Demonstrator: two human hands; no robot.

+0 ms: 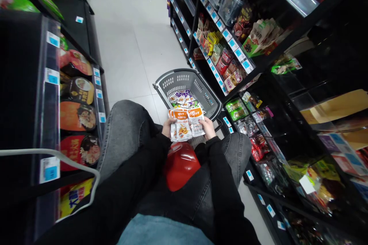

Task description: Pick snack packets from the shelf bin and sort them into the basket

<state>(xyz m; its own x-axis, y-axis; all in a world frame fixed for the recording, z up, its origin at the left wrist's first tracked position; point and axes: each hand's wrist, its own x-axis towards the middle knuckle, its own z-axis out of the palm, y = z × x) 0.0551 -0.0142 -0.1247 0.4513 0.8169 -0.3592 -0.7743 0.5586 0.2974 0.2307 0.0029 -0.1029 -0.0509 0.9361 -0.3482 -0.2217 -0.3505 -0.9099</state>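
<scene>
My left hand [167, 127] is closed on a few white and orange snack packets [181, 128], which overlap one another like a small fan. Beside them, my right hand [208, 128] grips the edge of another white and orange snack packet [196, 121]. Both hands are just above the near rim of a grey plastic shopping basket [174, 82]. Inside the basket lie several small packets [184, 97] with white, purple and green printing. The packets I hold cover the basket's near side.
A glossy red object [181, 166] sits between my knees. On the left, a shelf holds round-lidded food bowls [77, 116]. Shelves of bagged snacks [227, 67] line the right. A pale cable [69, 157] loops at lower left. Tiled floor [123, 38] stretches ahead.
</scene>
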